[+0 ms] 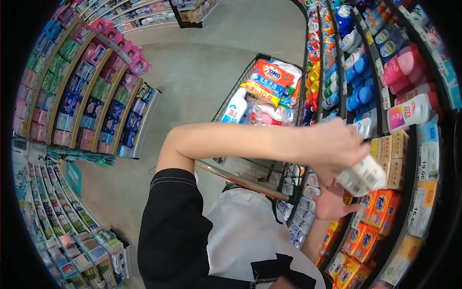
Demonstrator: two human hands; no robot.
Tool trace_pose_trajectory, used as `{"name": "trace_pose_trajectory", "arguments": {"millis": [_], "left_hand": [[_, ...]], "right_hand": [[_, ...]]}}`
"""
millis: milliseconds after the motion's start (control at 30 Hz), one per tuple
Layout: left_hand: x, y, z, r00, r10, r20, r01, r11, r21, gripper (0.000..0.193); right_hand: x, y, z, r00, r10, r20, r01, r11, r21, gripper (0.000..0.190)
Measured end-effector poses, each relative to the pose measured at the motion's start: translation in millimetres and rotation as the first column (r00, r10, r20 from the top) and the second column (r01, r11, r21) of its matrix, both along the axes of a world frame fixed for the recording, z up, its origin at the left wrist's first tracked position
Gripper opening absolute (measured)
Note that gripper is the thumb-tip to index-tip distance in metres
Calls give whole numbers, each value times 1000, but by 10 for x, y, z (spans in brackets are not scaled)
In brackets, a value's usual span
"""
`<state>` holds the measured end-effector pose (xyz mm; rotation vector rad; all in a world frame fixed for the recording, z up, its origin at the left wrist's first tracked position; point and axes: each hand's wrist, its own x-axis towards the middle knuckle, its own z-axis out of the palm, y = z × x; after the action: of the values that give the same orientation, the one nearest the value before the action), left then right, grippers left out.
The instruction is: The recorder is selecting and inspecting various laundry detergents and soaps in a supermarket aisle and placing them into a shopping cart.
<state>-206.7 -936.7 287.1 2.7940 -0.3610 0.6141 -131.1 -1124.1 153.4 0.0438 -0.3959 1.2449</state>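
My left arm reaches across the front of my body to the shelves on the right. My left hand [335, 148] is closed around a small whitish pack [362, 177] with printing and a barcode; the hand is slightly blurred. Just below it, my right hand [334, 204] has its thumb and fingers spread beside the pack; whether it touches the pack cannot be told. Brown soap boxes [391, 159] stand on the shelf behind the pack. Orange Tide soap packs [375, 207] are stacked under them.
A wire shopping cart [243, 177] stands ahead of me, loaded with an OMO detergent bag [272, 77], a white bottle [234, 108] and other packs. Shelves of detergent bottles [361, 72] curve along the right. Shelves of packaged goods [90, 90] line the left, across the grey floor [180, 76].
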Motion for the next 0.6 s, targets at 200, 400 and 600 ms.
{"name": "trace_pose_trajectory", "arguments": {"millis": [200, 400, 600], "left_hand": [[169, -642, -142, 931, -137, 337, 6, 932, 362, 19], [222, -894, 43, 947, -242, 211, 138, 900, 414, 30], [316, -996, 39, 911, -337, 240, 229, 894, 386, 25]], "right_hand": [[83, -367, -190, 895, -371, -249, 305, 914, -266, 63], [141, -723, -256, 838, -412, -357, 300, 895, -331, 63], [52, -896, -134, 917, -343, -203, 282, 919, -276, 64]]}}
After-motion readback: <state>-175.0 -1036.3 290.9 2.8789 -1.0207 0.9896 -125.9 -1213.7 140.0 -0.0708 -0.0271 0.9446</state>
